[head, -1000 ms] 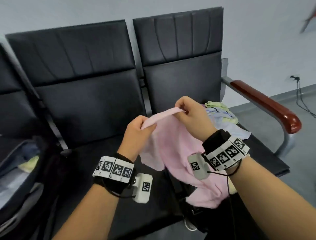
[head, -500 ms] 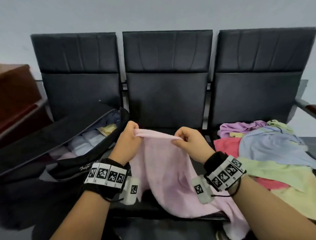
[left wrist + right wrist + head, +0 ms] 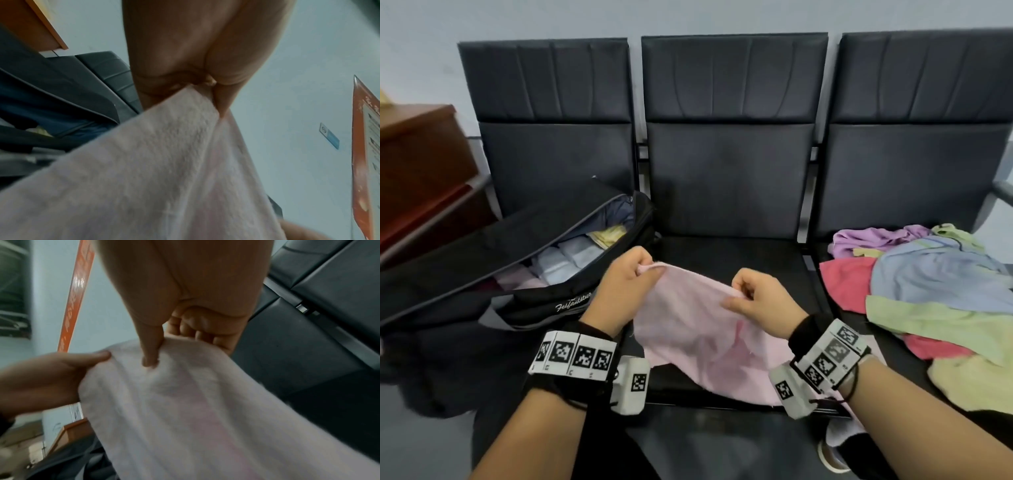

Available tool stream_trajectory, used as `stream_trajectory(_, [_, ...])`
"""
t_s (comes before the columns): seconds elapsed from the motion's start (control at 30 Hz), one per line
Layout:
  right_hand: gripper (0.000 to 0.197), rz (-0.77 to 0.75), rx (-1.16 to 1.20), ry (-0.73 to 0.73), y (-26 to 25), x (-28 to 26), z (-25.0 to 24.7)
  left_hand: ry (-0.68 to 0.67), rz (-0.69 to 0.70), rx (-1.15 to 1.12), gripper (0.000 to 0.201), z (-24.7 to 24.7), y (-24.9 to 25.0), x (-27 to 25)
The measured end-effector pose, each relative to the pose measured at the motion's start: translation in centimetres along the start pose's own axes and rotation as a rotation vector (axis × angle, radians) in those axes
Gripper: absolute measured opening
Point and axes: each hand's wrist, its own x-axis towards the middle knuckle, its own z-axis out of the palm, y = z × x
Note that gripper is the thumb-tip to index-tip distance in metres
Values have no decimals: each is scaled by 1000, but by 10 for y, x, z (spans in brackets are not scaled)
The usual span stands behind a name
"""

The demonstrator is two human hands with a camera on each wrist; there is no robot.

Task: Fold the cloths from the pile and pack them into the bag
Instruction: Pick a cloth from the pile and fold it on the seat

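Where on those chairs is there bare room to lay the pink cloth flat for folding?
The middle seat is mostly bare, bordered by the bag on the left and the pile on the right. The pink cloth hangs over its front. Both outer seats are crowded.

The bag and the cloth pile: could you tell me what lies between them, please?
In the head view, the middle seat, with the pink cloth held over it by both hands.
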Motion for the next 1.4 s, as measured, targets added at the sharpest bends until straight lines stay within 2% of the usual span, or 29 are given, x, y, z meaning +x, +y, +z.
stream_trajectory(0.1, [29,0,-15,-137,16,-16,-3,218,-4,-50,34,-13,-3,8])
stream_trajectory(0.17, [24,22,-47,-157,30,-25,-13,352,-1,-119,33,-26,-8,12])
stream_trajectory(0.27, [17,122,-107,-89,50,-33,-36,561,-26,-139,33,-47,-20,17])
stream_trajectory(0.33, [18,190,-88,16,58,-36,-48,636,-94,-57,30,-55,-31,19])
stream_trajectory(0.4, [19,220,-29,187,61,-35,-55,588,-186,31,27,-53,-43,19])
stream_trajectory(0.47, [18,214,70,328,56,-28,-60,453,-272,50,23,-41,-50,17])
stream_trajectory(0.53, [17,207,186,370,41,-19,-60,311,-303,31,17,-22,-47,14])
stream_trajectory(0.6, [17,199,237,321,23,-9,-55,174,-277,-32,10,0,-34,9])
stream_trajectory(0.67, [16,177,355,218,7,-3,-46,44,-193,-119,10,22,-16,5])
stream_trajectory(0.77, [11,125,513,52,-10,0,-35,-130,-107,-215,21,48,12,2])
stream_trajectory(0.87, [3,79,527,-79,-16,-3,-29,-270,-55,-226,42,65,30,0])
stream_trajectory(1.0, [9,50,473,-175,-19,-9,-31,-443,2,-212,37,77,39,-4])
stream_trajectory(1.2, [13,30,356,-171,-17,-14,-36,-446,57,-192,22,82,32,-8])
stream_trajectory(1.3, [12,16,260,-163,-15,-16,-32,-368,8,-88,7,86,28,-7])
stream_trajectory(1.4, [10,11,185,-179,-3,-21,-32,-287,-12,15,6,85,22,-3])
